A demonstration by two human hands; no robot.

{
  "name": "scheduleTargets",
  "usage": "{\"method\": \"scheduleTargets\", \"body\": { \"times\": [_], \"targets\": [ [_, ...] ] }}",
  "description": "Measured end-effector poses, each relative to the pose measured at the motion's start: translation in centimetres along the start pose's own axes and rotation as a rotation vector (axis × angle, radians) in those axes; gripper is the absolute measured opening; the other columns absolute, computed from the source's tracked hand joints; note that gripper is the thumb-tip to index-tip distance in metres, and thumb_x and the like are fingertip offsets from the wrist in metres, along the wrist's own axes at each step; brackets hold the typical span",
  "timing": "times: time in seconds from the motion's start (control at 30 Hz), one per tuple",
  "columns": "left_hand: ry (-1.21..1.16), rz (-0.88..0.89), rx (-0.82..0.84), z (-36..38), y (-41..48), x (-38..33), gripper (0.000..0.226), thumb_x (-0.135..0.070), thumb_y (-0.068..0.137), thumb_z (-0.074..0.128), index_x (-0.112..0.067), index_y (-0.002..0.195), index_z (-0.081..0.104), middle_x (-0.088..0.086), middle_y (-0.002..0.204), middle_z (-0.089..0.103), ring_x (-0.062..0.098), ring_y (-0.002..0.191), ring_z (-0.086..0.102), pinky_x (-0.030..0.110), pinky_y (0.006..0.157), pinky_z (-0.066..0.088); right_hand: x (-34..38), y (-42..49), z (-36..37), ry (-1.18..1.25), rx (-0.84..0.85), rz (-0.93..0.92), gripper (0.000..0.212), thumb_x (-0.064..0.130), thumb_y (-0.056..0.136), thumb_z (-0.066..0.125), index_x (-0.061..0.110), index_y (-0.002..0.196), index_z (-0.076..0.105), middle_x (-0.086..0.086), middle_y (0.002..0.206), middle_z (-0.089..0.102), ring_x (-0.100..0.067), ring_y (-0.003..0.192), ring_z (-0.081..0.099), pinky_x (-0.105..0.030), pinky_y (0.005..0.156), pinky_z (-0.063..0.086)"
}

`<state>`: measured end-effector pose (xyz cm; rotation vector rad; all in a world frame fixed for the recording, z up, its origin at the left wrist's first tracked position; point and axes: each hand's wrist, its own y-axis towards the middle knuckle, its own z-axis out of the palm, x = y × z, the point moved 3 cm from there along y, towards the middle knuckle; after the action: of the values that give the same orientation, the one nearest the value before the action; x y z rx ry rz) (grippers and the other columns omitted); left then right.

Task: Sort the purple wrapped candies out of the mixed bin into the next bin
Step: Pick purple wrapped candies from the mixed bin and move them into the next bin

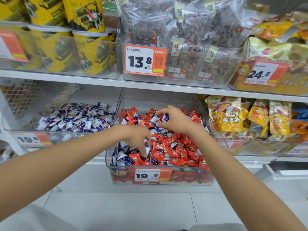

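Observation:
The mixed bin (156, 180) is clear plastic, pulled forward on the lower shelf, full of red candies (176, 147) with purple wrapped candies (122, 157) scattered among them. My right hand (176, 120) hovers over the bin's back half and pinches purple candies (158, 118) between thumb and fingers. My left hand (138, 135) reaches into the middle of the bin, fingertips down, pinching a purple candy (148, 148). To the left stands the neighbouring bin (33, 139), holding a pile of purple candies (76, 117).
An upper shelf edge (150, 84) runs just above both bins, carrying yellow cans (90, 52) and bagged dried fruit (183, 47). Yellow snack bags (233, 114) fill the bin to the right. White floor tiles (133, 210) lie below.

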<state>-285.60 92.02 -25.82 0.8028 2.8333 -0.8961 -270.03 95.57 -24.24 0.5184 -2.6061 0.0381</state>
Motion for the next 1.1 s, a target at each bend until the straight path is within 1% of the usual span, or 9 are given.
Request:
{"method": "scheduleTargets", "body": {
  "times": [0.13,0.2,0.3,0.43,0.57,0.67,0.77,0.9,1.1],
  "targets": [
    [-0.398,0.062,-0.289,-1.6,-2.0,2.4,0.024,-0.024,0.08,0.078,-0.023,0.086,0.054,-0.002,0.087,0.064,0.025,0.073,0.07,0.027,0.054,0.048,0.1,3.2,2.7,-0.236,0.202,0.015,0.065,0.031,0.084,0.076,0.011,0.14,0.05,-0.011,0.137,0.05,-0.029,0.127,0.047,-0.036,0.104,0.038],
    [-0.418,0.065,-0.433,-2.2,-3.0,3.6,0.022,-0.027,0.083,0.076,-0.023,0.096,0.059,-0.008,0.101,0.063,0.02,0.08,0.069,0.021,0.06,0.044,-0.3,4.1,4.2,-0.299,0.305,0.056,0.088,0.041,0.078,0.079,0.011,0.149,0.036,-0.013,0.148,0.04,-0.033,0.135,0.04,-0.041,0.11,0.037],
    [-0.462,0.049,-0.539,-2.9,-3.7,4.8,0.031,-0.03,0.086,0.072,-0.025,0.115,0.064,-0.006,0.131,0.057,0.019,0.1,0.065,0.031,0.085,0.049,-0.8,4.6,4.7,-0.346,0.306,0.072,0.101,0.049,0.07,0.082,0.014,0.149,0.029,-0.012,0.149,0.04,-0.032,0.133,0.043,-0.041,0.108,0.04],
    [-0.702,0.065,-0.534,-2.5,-4.0,4.6,0.03,-0.021,0.088,0.07,-0.02,0.117,0.064,0.004,0.122,0.059,0.016,0.071,0.072,0.033,0.062,0.059,-1.6,3.9,2.8,-0.227,0.22,0.06,0.068,0.042,0.071,0.083,0.013,0.125,0.054,-0.003,0.115,0.061,-0.022,0.096,0.054,-0.03,0.078,0.041],
    [-0.798,0.087,-0.596,-2.2,-4.1,4.8,0.026,-0.019,0.089,0.069,-0.023,0.113,0.064,0.0,0.12,0.061,0.012,0.076,0.072,0.035,0.063,0.061,-3.0,1.1,-0.2,0.302,0.072,0.133,0.028,0.019,0.076,0.082,0.014,0.089,0.057,0.003,0.071,0.056,-0.012,0.058,0.05,-0.029,0.055,0.042],
    [-0.842,0.09,-0.653,-2.0,-4.3,4.8,0.026,-0.021,0.089,0.069,-0.025,0.114,0.064,-0.002,0.122,0.061,0.011,0.082,0.073,0.042,0.067,0.061,-2.7,-1.1,-1.7,0.517,0.011,0.136,0.023,0.005,0.077,0.078,0.013,0.087,0.059,-0.003,0.07,0.06,-0.013,0.059,0.056,-0.025,0.052,0.046],
    [-0.891,0.096,-0.744,-1.8,-5.1,4.5,0.026,-0.02,0.089,0.068,-0.025,0.114,0.065,0.002,0.101,0.07,0.01,0.077,0.072,0.048,0.067,0.06,-2.0,-2.6,-2.2,0.641,0.007,0.153,0.023,0.0,0.078,0.076,0.012,0.091,0.061,-0.008,0.072,0.065,-0.012,0.056,0.06,-0.022,0.049,0.046],
    [-0.89,0.099,-0.842,-1.6,-6.3,4.1,0.026,-0.018,0.091,0.066,-0.021,0.117,0.065,0.0,0.085,0.068,-0.002,0.042,0.056,0.013,0.04,0.042,-2.1,-3.9,-1.8,0.736,-0.012,0.201,0.02,0.004,0.083,0.073,0.011,0.099,0.065,-0.011,0.079,0.065,-0.019,0.065,0.056,-0.023,0.05,0.046],
    [-0.91,0.095,-0.922,-0.9,-7.9,4.9,0.021,-0.014,0.09,0.067,-0.021,0.11,0.066,0.005,0.089,0.067,-0.001,0.043,0.057,0.012,0.039,0.036,-0.4,-4.5,-0.7,0.483,0.035,0.153,0.023,0.0,0.086,0.062,0.013,0.104,0.069,-0.004,0.069,0.058,-0.011,0.049,0.046,-0.022,0.047,0.042]
  ]
}}
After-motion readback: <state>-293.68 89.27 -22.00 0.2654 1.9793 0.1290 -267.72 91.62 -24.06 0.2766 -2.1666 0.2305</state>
